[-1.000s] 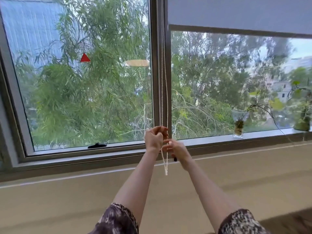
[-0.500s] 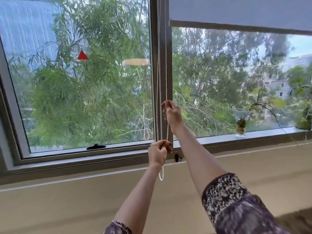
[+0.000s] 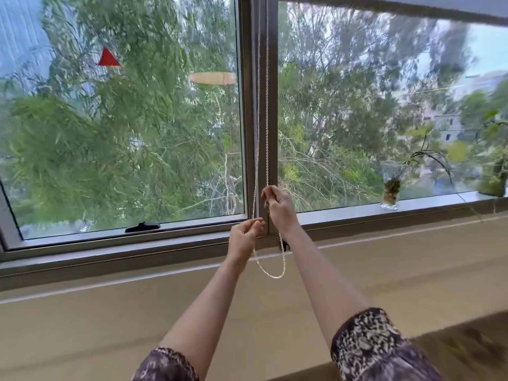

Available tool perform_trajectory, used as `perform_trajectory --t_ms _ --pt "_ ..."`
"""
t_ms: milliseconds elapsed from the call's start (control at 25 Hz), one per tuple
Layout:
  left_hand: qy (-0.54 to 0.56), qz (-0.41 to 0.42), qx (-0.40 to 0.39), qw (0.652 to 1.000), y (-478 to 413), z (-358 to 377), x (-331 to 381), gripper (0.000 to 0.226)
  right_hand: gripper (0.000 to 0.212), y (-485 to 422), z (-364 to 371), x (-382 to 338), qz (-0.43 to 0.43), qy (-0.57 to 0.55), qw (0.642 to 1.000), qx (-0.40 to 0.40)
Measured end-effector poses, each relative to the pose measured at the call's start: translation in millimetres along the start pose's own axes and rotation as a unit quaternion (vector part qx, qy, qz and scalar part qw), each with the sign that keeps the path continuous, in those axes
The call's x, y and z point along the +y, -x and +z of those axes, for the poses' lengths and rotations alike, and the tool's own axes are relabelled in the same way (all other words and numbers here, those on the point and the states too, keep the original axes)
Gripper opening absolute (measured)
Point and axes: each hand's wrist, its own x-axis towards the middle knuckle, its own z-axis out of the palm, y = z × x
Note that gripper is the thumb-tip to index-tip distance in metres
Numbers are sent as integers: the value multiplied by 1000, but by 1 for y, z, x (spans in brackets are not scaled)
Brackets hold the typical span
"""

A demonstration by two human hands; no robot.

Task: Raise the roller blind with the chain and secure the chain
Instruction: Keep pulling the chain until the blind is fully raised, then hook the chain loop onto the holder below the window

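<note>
**Blind nearly up, both hands on the chain**

Since half a second ago the roller blind (image 3: pixel 412 8) has climbed: only its lower edge still shows along the top right of the window. The right hand (image 3: pixel 279 204), which was gripping high on the chain then, has come down and now sits just above the sill, while the left hand (image 3: pixel 244 233) stays at about the same height, a little below and to the left of the right.

The bead chain (image 3: pixel 258 133) hangs in two strands in front of the grey mullion (image 3: pixel 248 105). The left fingers pinch the left strand between thumb and forefinger; the right fist is closed around the right strand. Below both hands the chain sags in a loose loop (its lowest point in front of the beige wall (image 3: pixel 110 312) under the sill). A small dark fitting sits on the frame behind the right wrist, mostly hidden.
</note>
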Motion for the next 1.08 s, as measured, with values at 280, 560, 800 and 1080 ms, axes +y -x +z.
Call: perform_trajectory --t_ms 280,560,800,1080 --pt "50 13 19 998 -54 22 -10 23 26 -42 0 59 15 -29 999 -1" --pt "-2 22 -10 1000 -103 48 -62 21 24 -96 -7 102 28 -53 998 -15" --pt "-83 74 -10 994 -128 74 -109 26 22 -131 -10 128 32 -122 986 -107" --pt "-107 36 41 993 -152 66 -166 11 20 -162 -36 174 29 -128 984 -119"
